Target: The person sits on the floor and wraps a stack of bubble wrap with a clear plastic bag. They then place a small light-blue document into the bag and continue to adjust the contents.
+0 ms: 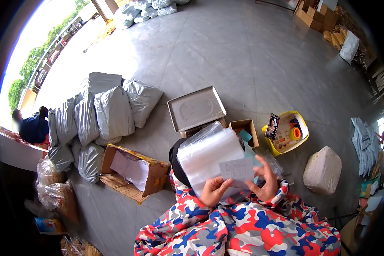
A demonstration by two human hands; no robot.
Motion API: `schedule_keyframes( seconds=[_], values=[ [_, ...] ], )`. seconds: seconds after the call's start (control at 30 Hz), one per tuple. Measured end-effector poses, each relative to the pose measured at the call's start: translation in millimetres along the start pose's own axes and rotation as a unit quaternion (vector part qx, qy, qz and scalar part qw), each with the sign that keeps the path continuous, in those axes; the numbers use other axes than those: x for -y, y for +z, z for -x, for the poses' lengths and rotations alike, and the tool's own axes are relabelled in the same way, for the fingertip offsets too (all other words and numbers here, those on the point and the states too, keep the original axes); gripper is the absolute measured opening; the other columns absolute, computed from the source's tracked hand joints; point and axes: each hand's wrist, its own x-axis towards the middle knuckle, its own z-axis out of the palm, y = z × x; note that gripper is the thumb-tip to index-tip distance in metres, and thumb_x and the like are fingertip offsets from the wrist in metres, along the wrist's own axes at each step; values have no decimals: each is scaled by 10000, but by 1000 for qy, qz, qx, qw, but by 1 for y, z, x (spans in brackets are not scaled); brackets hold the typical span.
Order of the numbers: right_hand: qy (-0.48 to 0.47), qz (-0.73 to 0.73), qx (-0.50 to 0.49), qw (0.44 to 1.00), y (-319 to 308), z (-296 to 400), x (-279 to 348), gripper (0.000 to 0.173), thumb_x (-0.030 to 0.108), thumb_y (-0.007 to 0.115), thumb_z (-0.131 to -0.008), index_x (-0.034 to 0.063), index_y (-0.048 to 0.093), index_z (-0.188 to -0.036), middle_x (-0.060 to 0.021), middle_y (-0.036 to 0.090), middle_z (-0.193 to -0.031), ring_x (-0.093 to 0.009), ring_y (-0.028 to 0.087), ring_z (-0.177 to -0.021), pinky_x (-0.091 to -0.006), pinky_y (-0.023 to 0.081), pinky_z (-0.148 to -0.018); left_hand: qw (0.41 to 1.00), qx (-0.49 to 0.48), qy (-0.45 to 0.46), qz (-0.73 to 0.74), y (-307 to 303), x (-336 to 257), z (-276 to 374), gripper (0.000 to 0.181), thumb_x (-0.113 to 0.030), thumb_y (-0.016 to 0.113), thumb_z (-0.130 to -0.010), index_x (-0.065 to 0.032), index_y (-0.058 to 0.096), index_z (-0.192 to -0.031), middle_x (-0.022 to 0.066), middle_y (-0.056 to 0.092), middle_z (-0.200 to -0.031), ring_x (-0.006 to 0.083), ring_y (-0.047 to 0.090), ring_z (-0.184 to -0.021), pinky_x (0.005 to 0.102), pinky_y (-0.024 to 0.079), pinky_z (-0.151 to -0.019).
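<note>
A stack of clear plastic bags (208, 153) lies over my lap, below a metal tray. My left hand (215, 191) pinches the lower left edge of a small printed paper slip (236, 169) between thumb and fingers. At the slip's right side is my right hand (265, 181), its thumb close to the slip's lower right corner and its fingers spread. Pale green sheets (250, 153) show partly behind the slip and my right hand. Whether my right thumb touches the slip is hard to tell.
A metal tray (196, 108) lies ahead, beside a small cardboard box (255, 134). At right are a yellow container (304, 140) with a phone and orange tape, and a wrapped bundle (322, 170). Grey filled bags (113, 110) and an open carton (156, 176) stand left. A person (33, 128) is far left.
</note>
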Motion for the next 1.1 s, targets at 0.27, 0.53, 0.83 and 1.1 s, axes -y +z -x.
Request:
schedule_keyframes(
  seconds=[0.27,0.53,0.83,1.1],
  values=[
    [-319,293,46,900,1,-23,24,272,139,672,-695,47,624,-947,-62,568,-1065,-225,494,-1030,-379,397,-871,999,7,-25,39,-2,4,-3,261,-161,522,-880,72,596,-973,45,622,-847,74,528,-754,214,434,-714],
    [-266,263,76,924,10,-23,1,299,128,687,-642,78,648,-934,-31,605,-982,-209,540,-906,-401,380,-882,999,37,7,33,3,-1,-1,206,-111,517,-876,63,596,-953,22,593,-786,58,489,-755,215,426,-684],
    [-329,252,69,907,8,-21,0,217,89,629,-660,44,633,-873,-54,599,-893,-210,551,-808,-355,447,-776,983,60,51,-165,-1,4,-1,131,-51,539,-830,68,589,-853,99,459,-545,65,389,-556,258,362,-487],
    [-350,264,51,897,10,-16,-4,183,87,631,-688,27,620,-861,-76,594,-836,-225,571,-762,-330,470,-702,981,77,39,-171,-3,7,0,144,-59,542,-826,78,581,-817,133,477,-545,80,424,-541,269,379,-495]
  ],
)
